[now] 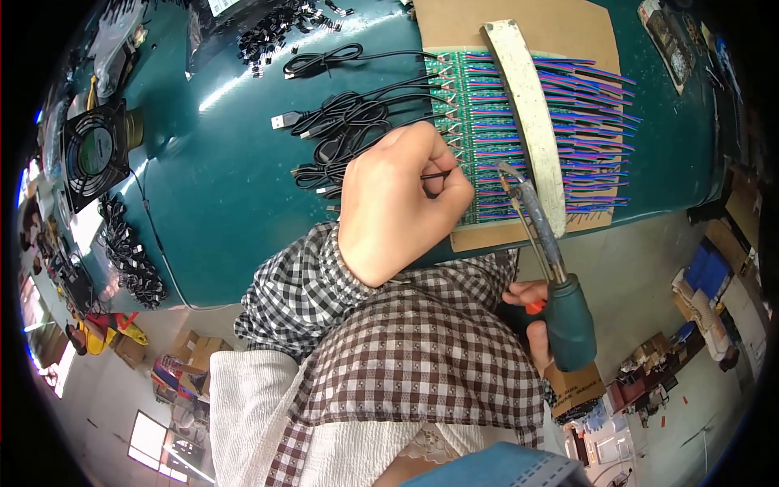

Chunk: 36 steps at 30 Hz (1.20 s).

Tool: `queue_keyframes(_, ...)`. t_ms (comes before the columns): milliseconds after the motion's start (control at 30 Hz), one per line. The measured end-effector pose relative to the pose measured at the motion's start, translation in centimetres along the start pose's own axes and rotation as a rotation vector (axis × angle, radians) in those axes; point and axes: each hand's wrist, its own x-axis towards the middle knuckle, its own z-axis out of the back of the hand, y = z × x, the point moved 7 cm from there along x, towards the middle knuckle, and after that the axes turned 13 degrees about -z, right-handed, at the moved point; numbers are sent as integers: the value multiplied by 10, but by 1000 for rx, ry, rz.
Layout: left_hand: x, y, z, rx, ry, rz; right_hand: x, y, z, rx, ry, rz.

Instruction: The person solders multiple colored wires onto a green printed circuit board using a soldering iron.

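My left hand (398,195) pinches the end of a thin black cable over the near part of a row of green circuit boards (464,105). Its thumb and index fingertip meet at the boards' left edge. In my right hand (533,321) is a soldering iron (571,321) with a dark green handle and an orange-red trigger; its metal tip bends over the boards, close to my left fingertips. Most of the right hand is hidden behind the handle. Black USB cables (349,114), coiled, run from the boards' left side. Red, blue and black wires (592,122) fan out to their right.
A pale metal bar (531,122) lies across the wires on a cardboard sheet (454,24). At the left stands a black fan (95,152), with a heap of black cables (130,256) nearby. Small black connectors (280,36) are piled at the back of the green table (235,203).
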Motion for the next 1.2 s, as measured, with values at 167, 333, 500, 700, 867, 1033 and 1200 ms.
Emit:
queue_keyframes(167,-1,3,-1,13,-31,-2,1,0,-2,-8,16,-29)
queue_keyframes(333,-2,4,-2,21,-42,-16,2,5,-5,-28,-7,-51)
queue_keyframes(500,-2,3,-2,26,-50,-28,2,3,-3,-93,13,1)
queue_keyframes(700,-3,2,-2,32,-40,-13,3,6,-5,-121,-23,-7)
queue_keyframes(867,-5,1,-2,43,-53,-22,4,9,-8,-143,-27,-8)
queue_keyframes(1033,-4,1,-2,42,-55,-22,6,11,-8,-177,-11,4)
queue_keyframes(1200,-3,-2,-2,62,-28,-20,7,13,-10,-193,4,-1)
